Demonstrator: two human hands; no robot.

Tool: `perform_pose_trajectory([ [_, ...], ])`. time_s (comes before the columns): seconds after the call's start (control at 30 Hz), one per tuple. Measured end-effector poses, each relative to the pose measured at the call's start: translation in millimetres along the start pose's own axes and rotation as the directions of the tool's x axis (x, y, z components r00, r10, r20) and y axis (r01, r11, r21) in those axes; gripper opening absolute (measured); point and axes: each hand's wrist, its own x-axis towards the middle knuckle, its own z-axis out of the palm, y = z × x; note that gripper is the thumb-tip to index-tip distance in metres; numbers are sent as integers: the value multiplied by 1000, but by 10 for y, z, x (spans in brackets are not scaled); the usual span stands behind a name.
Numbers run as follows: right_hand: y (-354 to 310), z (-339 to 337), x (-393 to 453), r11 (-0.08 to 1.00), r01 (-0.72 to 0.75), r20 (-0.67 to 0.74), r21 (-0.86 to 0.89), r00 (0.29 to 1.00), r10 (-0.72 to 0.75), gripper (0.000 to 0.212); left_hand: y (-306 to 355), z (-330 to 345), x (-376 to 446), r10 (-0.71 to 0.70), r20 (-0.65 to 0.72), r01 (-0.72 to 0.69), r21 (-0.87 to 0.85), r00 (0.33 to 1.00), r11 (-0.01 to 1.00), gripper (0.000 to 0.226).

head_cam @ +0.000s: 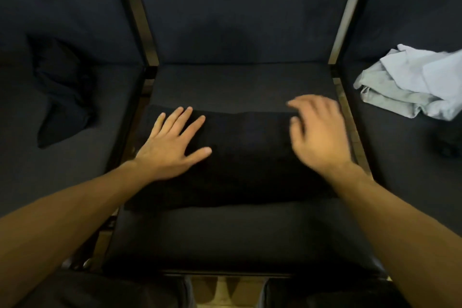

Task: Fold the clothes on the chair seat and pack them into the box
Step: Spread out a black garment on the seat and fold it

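A black garment (240, 157) lies folded into a broad flat rectangle across the middle chair seat (237, 235), its long side running from 9 to 3 o'clock, its near edge slightly uneven. At 9 o'clock, on the neighbouring seat, a second dark garment (63, 92) lies crumpled and unfolded, one corner trailing toward 6 o'clock. At 3 o'clock, on the seat on the other side, a pale grey-blue garment (412, 82) sits in a loose, rumpled heap, its layers bunched and partly overlapping.
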Motion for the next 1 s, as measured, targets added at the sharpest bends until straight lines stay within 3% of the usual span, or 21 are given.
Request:
perform_pose_trajectory([
  [0.1, -189, 219, -193, 995, 17, 352, -103, 936, 21, 61, -27, 44, 132, -21, -14, 21, 7, 1000, 1000, 103],
  [0.17, -100, 335, -294, 979, 10, 450, -205, 889, 85, 72, -75, 63, 196, -21, -11, 22, 38, 1000, 999, 100],
  [0.4, -43, 392, -262, 954, 17, 525, -299, 838, 149, 87, -311, -87, 220, 4, 203, -48, 209, 979, 977, 111],
  [0.47, -56, 365, -249, 953, 10, 529, -303, 834, 159, 90, -203, -64, 117, 61, 55, -71, 186, 997, 980, 111],
  [0.53, -56, 355, -232, 954, -3, 534, -301, 828, 171, 92, 9, -18, -17, 193, -160, -172, 137, 968, 976, 98],
  [0.6, -61, 350, -234, 956, -11, 537, -294, 825, 175, 93, 253, 89, -178, 342, -206, -316, 148, 917, 937, 84],
  [0.67, -65, 351, -247, 957, -27, 531, -289, 827, 184, 94, 462, 236, -360, 435, -96, -416, 170, 895, 893, 78],
  [0.87, -120, 319, -342, 958, -91, 528, -274, 818, 228, 96, 559, 184, -572, 331, 257, -378, 158, 908, 912, 80],
  [0.93, -164, 299, -402, 953, -133, 536, -274, 801, 266, 95, 609, 111, -612, 312, 242, -356, 165, 919, 920, 80],
  [1.0, -257, 283, -476, 941, -191, 521, -280, 793, 316, 91, 758, 109, -680, 308, 105, -321, 150, 946, 935, 80],
])
